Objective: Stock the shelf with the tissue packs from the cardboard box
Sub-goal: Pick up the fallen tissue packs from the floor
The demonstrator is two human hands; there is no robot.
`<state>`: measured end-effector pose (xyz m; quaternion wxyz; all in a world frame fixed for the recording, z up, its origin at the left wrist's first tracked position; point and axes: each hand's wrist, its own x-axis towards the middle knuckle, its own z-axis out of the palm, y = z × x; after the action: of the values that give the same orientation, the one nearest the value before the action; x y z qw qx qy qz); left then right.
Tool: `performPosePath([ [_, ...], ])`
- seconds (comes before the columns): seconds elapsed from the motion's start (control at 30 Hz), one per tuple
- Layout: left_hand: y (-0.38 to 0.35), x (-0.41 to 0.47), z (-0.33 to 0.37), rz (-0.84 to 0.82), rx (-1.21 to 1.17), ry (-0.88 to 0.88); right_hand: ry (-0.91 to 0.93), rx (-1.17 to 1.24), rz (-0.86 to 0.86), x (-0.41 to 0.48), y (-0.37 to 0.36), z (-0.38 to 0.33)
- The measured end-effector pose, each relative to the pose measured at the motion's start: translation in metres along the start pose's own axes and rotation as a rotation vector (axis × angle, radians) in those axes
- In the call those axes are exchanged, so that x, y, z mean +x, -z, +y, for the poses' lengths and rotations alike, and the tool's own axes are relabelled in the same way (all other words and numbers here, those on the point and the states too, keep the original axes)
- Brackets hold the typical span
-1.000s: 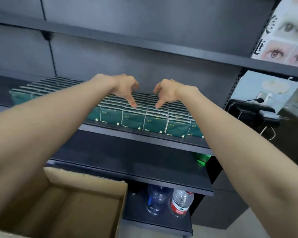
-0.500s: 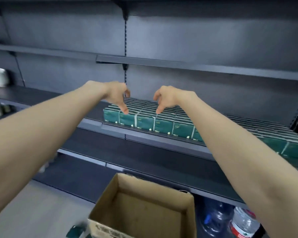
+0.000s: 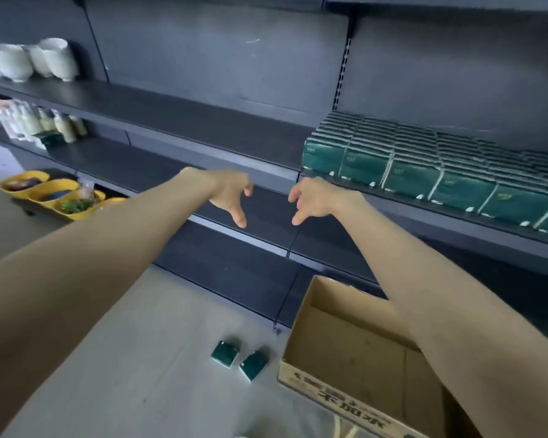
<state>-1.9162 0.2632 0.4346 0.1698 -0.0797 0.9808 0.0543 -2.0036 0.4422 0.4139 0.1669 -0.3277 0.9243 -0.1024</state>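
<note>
Several rows of green tissue packs (image 3: 424, 165) fill the dark shelf (image 3: 203, 128) at the right. The cardboard box (image 3: 355, 349) stands on the floor at lower right; the part of its inside that shows holds nothing. Two green tissue packs (image 3: 223, 354) (image 3: 253, 365) lie on the floor just left of the box. My left hand (image 3: 231, 194) and my right hand (image 3: 310, 199) hang in the air in front of a lower shelf, side by side, fingers loosely curled and pointing down, holding nothing.
White bowls (image 3: 29, 60) sit on the upper shelf at far left. Below them stand several pale bottles (image 3: 41, 121). A yellow tray (image 3: 54, 194) with several compartments rests low at the left. The pale floor (image 3: 140, 358) spreads in front of the shelving.
The view has swung left and down, so the stocked packs now lie to the right. Both hands have come away from the packs and dropped lower. Two packs on the floor came into view.
</note>
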Motion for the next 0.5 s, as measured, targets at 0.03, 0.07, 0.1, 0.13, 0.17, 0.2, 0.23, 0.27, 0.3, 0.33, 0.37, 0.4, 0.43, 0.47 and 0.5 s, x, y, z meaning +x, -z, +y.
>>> performPosePath([
  [0.03, -0.012, 0.014, -0.016, -0.024, 0.004, 0.007, 0.004, 0.017, -0.016, 0.021, -0.016, -0.003],
  [0.07, -0.026, 0.032, -0.034, -0.047, 0.002, 0.010, 0.002, 0.036, -0.044, 0.043, -0.035, -0.007],
  [0.1, -0.041, 0.052, -0.053, -0.071, -0.007, 0.009, -0.006, 0.054, -0.070, 0.065, -0.054, -0.009],
  [0.13, -0.056, 0.068, -0.069, -0.097, -0.021, 0.008, -0.023, 0.065, -0.099, 0.088, -0.074, -0.010],
  [0.17, -0.070, 0.084, -0.083, -0.134, -0.036, 0.010, -0.037, 0.078, -0.130, 0.108, -0.093, -0.011],
  [0.2, -0.086, 0.099, -0.098, -0.175, -0.052, 0.008, -0.059, 0.097, -0.172, 0.127, -0.114, -0.011],
  [0.23, -0.104, 0.114, -0.112, -0.206, -0.067, 0.006, -0.080, 0.114, -0.215, 0.143, -0.134, -0.011],
  [0.27, -0.122, 0.129, -0.125, -0.231, -0.081, 0.007, -0.100, 0.131, -0.258, 0.158, -0.153, -0.010],
  [0.3, -0.139, 0.142, -0.137, -0.253, -0.092, 0.004, -0.121, 0.147, -0.295, 0.172, -0.171, -0.010],
  [0.33, -0.159, 0.156, -0.149, -0.280, -0.101, -0.003, -0.147, 0.170, -0.327, 0.183, -0.190, -0.009],
  [0.37, -0.178, 0.169, -0.160, -0.308, -0.112, -0.018, -0.174, 0.193, -0.350, 0.194, -0.210, -0.009],
  [0.4, -0.197, 0.180, -0.170, -0.335, -0.126, -0.033, -0.204, 0.213, -0.372, 0.203, -0.231, -0.008],
  [0.43, -0.218, 0.190, -0.178, -0.365, -0.130, -0.046, -0.233, 0.223, -0.389, 0.210, -0.253, -0.007],
  [0.47, -0.239, 0.200, -0.186, -0.389, -0.137, -0.069, -0.268, 0.234, -0.406, 0.218, -0.278, -0.006],
  [0.5, -0.260, 0.209, -0.192, -0.416, -0.140, -0.082, -0.299, 0.245, -0.423, 0.224, -0.303, -0.005],
])
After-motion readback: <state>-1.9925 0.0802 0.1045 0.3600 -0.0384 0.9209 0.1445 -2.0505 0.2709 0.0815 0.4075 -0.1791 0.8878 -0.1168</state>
